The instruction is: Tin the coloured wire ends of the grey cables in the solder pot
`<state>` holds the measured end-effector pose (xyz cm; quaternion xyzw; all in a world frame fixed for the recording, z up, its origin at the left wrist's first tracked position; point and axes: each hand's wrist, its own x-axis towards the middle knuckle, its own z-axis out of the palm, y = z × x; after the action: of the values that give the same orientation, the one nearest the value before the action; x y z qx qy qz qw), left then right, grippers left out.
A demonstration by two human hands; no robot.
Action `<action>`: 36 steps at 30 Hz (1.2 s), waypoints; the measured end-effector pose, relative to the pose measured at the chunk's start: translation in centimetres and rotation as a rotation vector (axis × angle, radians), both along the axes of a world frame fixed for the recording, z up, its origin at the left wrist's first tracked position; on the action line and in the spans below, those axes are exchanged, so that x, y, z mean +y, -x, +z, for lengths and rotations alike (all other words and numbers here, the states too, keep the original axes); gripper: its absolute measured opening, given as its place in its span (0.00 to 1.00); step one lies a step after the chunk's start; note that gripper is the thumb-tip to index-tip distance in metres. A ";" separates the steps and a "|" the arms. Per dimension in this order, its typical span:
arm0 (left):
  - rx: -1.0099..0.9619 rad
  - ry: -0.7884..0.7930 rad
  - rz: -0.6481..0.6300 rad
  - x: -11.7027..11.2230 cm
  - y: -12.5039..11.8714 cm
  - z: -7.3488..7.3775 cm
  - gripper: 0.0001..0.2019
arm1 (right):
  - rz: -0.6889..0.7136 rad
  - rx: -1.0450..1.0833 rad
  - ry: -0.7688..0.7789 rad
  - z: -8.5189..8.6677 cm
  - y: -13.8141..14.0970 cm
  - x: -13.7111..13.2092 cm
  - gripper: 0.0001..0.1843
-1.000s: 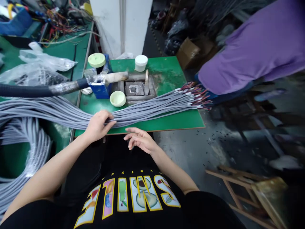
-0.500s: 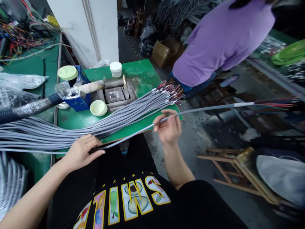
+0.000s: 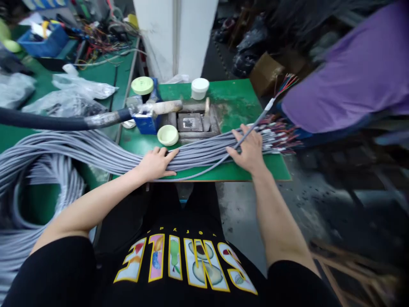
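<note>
L hand (image 3: pixel 156 164): fingers flat, pinning grey cable bundle (image 3: pixel 198 151). R hand (image 3: pixel 249 150) pinches single cable (image 3: pixel 258 119); lay it parallel, stripped ends flush w/ bundle.

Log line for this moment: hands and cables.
left hand: flat on grey cable bundle | right hand: holding single grey cable, stripped end raised | bundle on green board

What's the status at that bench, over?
Left hand flat on cable bundle, open. Right hand pinching single cable, its coloured-wire end raised past the bundle. Cup just behind left hand, not touching.
</note>
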<state>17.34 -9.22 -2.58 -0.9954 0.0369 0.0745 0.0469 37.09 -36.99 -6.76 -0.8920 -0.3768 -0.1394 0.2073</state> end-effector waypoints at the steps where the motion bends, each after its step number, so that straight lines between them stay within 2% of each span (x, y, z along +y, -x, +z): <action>1: 0.014 -0.004 -0.016 0.1 0.0 0.0 0.40 | 0.019 0.019 0.033 -0.4 -0.8 0.3 0.30; 5: 0.047 -0.013 -0.032 0.7 0.3 0.1 0.41 | 0.054 0.044 0.073 -1.4 -1.2 1.0 0.29; 12: 0.002 -0.051 -0.084 2.6 2.4 0.1 0.36 | 0.052 0.063 0.152 -0.4 1.8 2.2 0.30; 18: -0.069 -0.028 -0.089 3.8 3.6 -0.4 0.33 | 0.082 0.109 0.122 -0.3 2.4 3.6 0.30; 21: -0.119 0.011 -0.077 3.9 3.8 -0.7 0.32 | 0.086 0.146 -0.008 0.2 2.9 3.5 0.26; 24: -0.184 0.070 -0.069 3.5 4.1 -0.3 0.34 | 0.115 0.213 -0.367 1.6 5.1 2.7 0.19; 26: -0.230 0.200 -0.074 2.4 4.4 0.5 0.35 | 0.159 0.358 -0.624 2.7 7.5 1.8 0.18; 28: -0.251 0.435 -0.076 0.3 4.4 1.7 0.31 | 0.226 0.577 -0.690 3.4 10.0 0.8 0.21; 30: -0.224 0.756 -0.052 -2.5 3.8 2.5 0.28 | 0.306 0.712 -0.565 3.3 12.0 0.1 0.18; 32: -0.106 1.097 -0.006 -5.4 2.5 2.6 0.26 | 0.350 0.736 -0.383 2.4 13.4 -0.1 0.17; 34: -0.005 1.386 0.077 -7.7 1.0 1.8 0.24 | 0.345 0.738 -0.262 1.2 14.2 0.0 0.18; 36: 0.035 1.601 0.184 -9.3 -0.2 0.5 0.23 | 0.349 0.798 -0.199 0.2 14.7 0.0 0.18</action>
<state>17.56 -18.50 -2.11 -0.7247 -0.0024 0.0445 -0.6876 22.41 -37.01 -6.55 -0.7747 -0.3970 0.2170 0.4417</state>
